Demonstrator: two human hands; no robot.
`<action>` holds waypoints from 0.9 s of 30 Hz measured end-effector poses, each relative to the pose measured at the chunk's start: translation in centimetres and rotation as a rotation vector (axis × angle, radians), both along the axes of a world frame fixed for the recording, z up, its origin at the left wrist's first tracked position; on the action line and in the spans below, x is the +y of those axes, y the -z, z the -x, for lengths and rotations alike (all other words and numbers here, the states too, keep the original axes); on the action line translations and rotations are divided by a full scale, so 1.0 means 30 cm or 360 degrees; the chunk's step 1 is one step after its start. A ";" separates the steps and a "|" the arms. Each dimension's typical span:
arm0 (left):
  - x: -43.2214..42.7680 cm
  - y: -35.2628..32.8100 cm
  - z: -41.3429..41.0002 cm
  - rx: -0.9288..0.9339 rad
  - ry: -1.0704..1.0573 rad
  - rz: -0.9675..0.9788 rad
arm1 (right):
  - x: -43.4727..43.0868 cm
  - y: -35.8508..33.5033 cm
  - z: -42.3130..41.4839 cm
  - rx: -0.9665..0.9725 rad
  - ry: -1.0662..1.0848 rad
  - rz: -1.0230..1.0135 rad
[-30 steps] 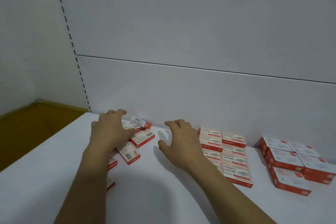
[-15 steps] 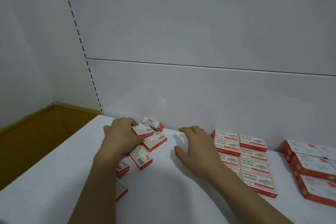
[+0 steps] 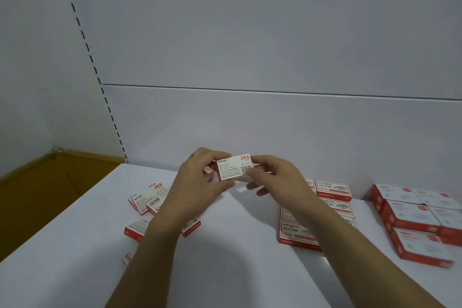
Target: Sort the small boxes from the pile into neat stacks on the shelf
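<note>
Grip first: I had one small box (image 3: 233, 166) pinched between both hands, raised above the shelf (image 3: 225, 270) near the back wall. My left hand (image 3: 200, 182) gripped its left end, thumb beneath and fingers curled over the top. My right hand (image 3: 275, 177) pinched the right end with thumb and fingertips, the other fingers loose below. The barcode face was turned towards me. The loose pile (image 3: 150, 201) lay on the left, its boxes skewed and overlapping, some hidden under my left forearm. The neat rows (image 3: 332, 192) sat to the right, partly beneath my right forearm, with bigger boxes (image 3: 412, 220) stacked further right.

What worried me was the handover. If the left let go before the right had a proper hold, a light box gripped at one end could twist and drop. I also judged my right forearm hung low over the neat rows, so a careless sweep could knock them crooked. Set down barcode-up, the box might not match those already stacked.
</note>
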State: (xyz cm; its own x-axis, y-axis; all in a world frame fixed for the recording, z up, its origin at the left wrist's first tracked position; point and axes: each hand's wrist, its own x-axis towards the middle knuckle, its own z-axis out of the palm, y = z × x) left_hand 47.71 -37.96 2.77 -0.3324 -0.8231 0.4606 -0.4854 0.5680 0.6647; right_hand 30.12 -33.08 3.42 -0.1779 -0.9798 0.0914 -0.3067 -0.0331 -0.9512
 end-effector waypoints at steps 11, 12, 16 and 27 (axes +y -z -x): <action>0.084 -0.004 0.105 0.0439 0.0214 -0.0231 | 0.085 -0.124 0.115 0.0007 0.0067 0.0100; 0.092 -0.008 0.114 0.0482 0.0246 -0.0261 | 0.093 -0.128 0.118 0.0027 0.0083 0.0122; 0.120 -0.015 0.142 0.0620 0.0329 -0.0314 | 0.127 -0.134 0.123 0.0168 0.0212 0.0208; 0.225 0.042 0.242 0.0333 0.0467 -0.0011 | 0.317 -0.083 0.105 0.0667 0.0378 0.0025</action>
